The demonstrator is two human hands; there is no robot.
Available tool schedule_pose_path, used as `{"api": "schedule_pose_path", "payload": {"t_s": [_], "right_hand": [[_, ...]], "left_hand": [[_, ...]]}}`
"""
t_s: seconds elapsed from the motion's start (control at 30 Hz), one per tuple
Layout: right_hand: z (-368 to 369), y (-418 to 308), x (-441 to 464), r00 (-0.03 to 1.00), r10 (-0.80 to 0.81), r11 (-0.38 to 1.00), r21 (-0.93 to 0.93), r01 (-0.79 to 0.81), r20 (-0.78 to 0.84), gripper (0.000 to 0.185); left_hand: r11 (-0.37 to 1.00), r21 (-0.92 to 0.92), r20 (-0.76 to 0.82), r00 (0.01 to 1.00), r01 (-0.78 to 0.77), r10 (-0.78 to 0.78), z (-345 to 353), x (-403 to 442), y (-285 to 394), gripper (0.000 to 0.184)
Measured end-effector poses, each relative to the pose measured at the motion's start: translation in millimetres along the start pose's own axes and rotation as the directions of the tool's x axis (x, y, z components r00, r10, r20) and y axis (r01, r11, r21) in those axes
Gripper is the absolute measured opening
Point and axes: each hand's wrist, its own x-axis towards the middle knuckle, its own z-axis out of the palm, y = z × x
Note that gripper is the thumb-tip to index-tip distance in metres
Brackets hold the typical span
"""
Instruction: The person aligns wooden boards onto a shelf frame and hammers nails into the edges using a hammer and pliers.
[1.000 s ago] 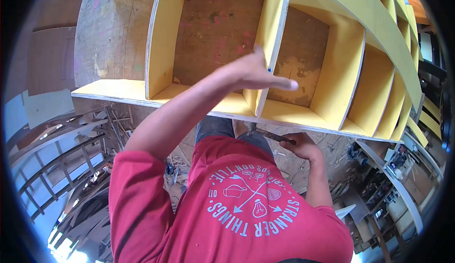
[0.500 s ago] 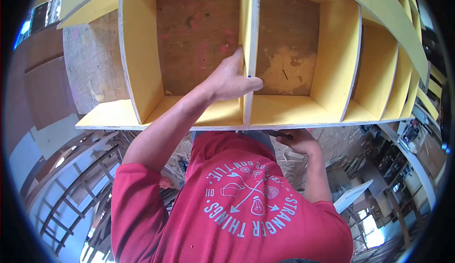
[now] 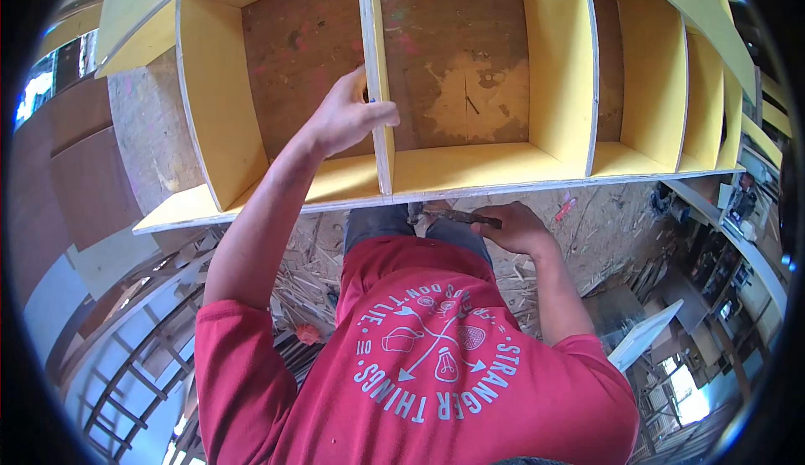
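Note:
My left hand (image 3: 348, 121) is wrapped over the front edge of an upright yellow divider panel (image 3: 379, 150) in a wooden shelf unit. Its thumb lies across the edge, while the other fingers are partly hidden on the left side. Below the unit's near board (image 3: 470, 181), my right hand (image 3: 518, 230) grips the dark handle end of what looks like a hammer (image 3: 457, 216). The hammer's head end points left, in front of my jeans, apart from the shelf.
More yellow dividers (image 3: 641, 92) stand to the right, over a brown stained surface (image 3: 457, 54). Wood scraps (image 3: 314, 293) litter the floor. A ladder-like wooden frame (image 3: 142, 373) lies at lower left, and a pale board (image 3: 646, 335) leans at lower right.
The shelf unit and my left hand on the divider have shifted left in view. My right hand has come out from beneath the near board, showing more of the hammer.

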Motion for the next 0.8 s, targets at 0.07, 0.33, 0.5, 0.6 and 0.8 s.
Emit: {"api": "schedule_pose_path", "payload": {"t_s": [0.07, 0.33, 0.5, 0.6, 0.8], "right_hand": [[-0.5, -10.1, -1.5, 1.0, -0.008, 0.999, -0.053, 0.007, -0.014, 0.041], [16.2, -16.2, 11.1, 0.972, -0.196, 0.882, -0.41, 0.231, 0.126, 0.043], [14.8, -19.8, 16.3, 0.973, -0.226, 0.897, -0.381, 0.225, 0.041, 0.04], [11.9, -12.3, 16.2, 0.964, -0.264, 0.909, -0.344, 0.235, -0.042, 0.039], [18.3, 2.3, 10.2, 0.975, -0.203, 0.949, -0.263, 0.174, -0.087, 0.039]], "left_hand": [[1.0, 0.023, 0.002, 1.0, -0.015, 0.015, -0.9, -1.3, -0.3, 0.036], [0.992, 0.095, -0.028, 0.995, -0.088, 0.091, 1.7, -3.9, -7.2, 0.035], [0.992, 0.079, -0.066, 0.992, -0.099, 0.104, 4.8, -2.3, -17.2, 0.035], [0.991, 0.028, -0.075, 0.989, -0.128, 0.13, 7.8, -1.4, -20.8, 0.035], [0.999, 0.009, -0.072, 0.997, -0.04, 0.04, 9.7, -0.7, -15.3, 0.05]]}}
